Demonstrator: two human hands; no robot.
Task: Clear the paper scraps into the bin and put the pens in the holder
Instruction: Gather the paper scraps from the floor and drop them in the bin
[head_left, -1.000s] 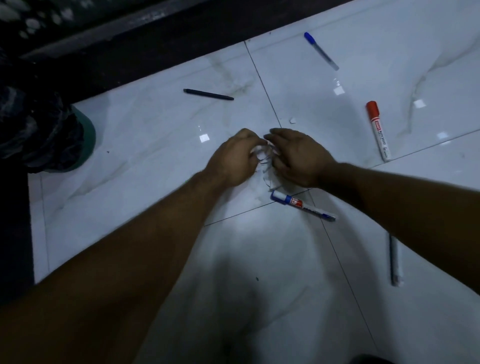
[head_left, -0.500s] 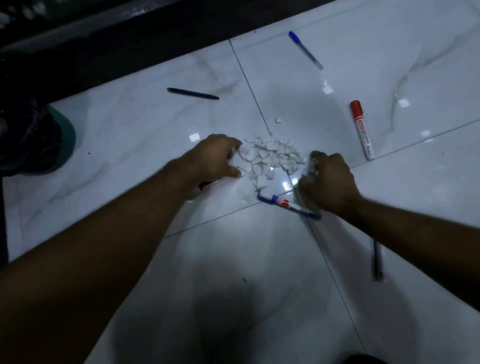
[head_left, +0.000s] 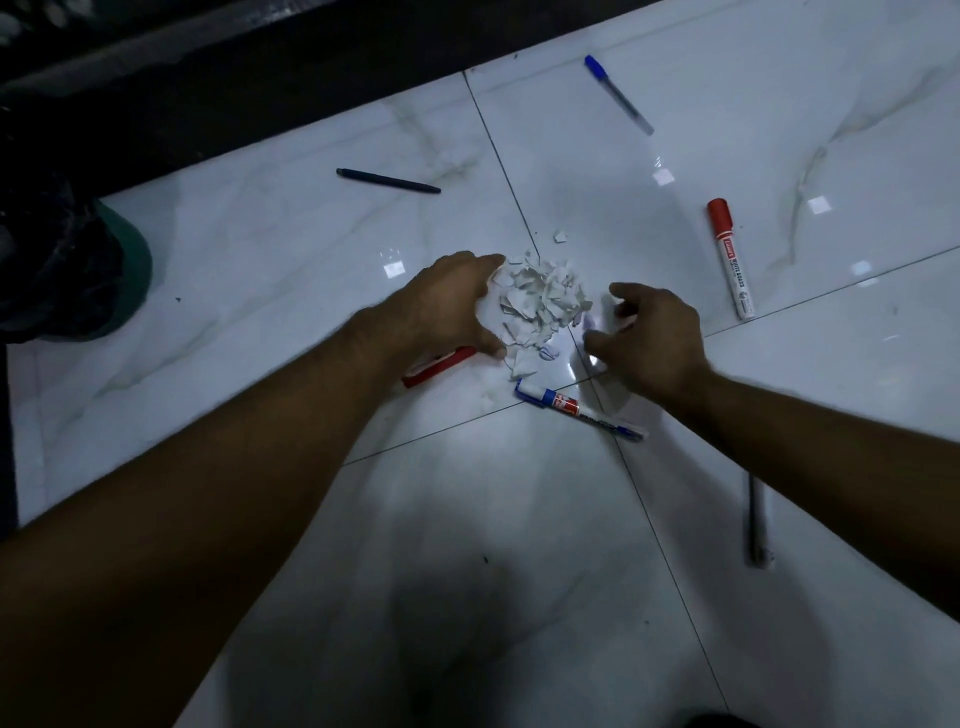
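A heap of white paper scraps (head_left: 540, 301) lies on the tiled floor between my hands. My left hand (head_left: 452, 304) curves against the heap's left edge, fingers touching the scraps. My right hand (head_left: 649, 338) hovers just right of the heap with loosely bent fingers, gripping nothing that I can make out. A red marker (head_left: 441, 366) lies partly hidden under my left wrist. A blue marker (head_left: 576, 408) lies just below the heap. One stray scrap (head_left: 560, 236) sits above the heap.
Around lie a red marker (head_left: 730, 257) at right, a blue-capped pen (head_left: 618, 93) far up, a dark pen (head_left: 387, 180) up left and a grey pen (head_left: 756, 525) low right. A green bin with a black bag (head_left: 137, 260) stands at the left edge.
My hands, pressed together over the scraps a second ago, have parted and uncovered the heap. My right hand has loosened from a fist and its fingers now point at the heap.
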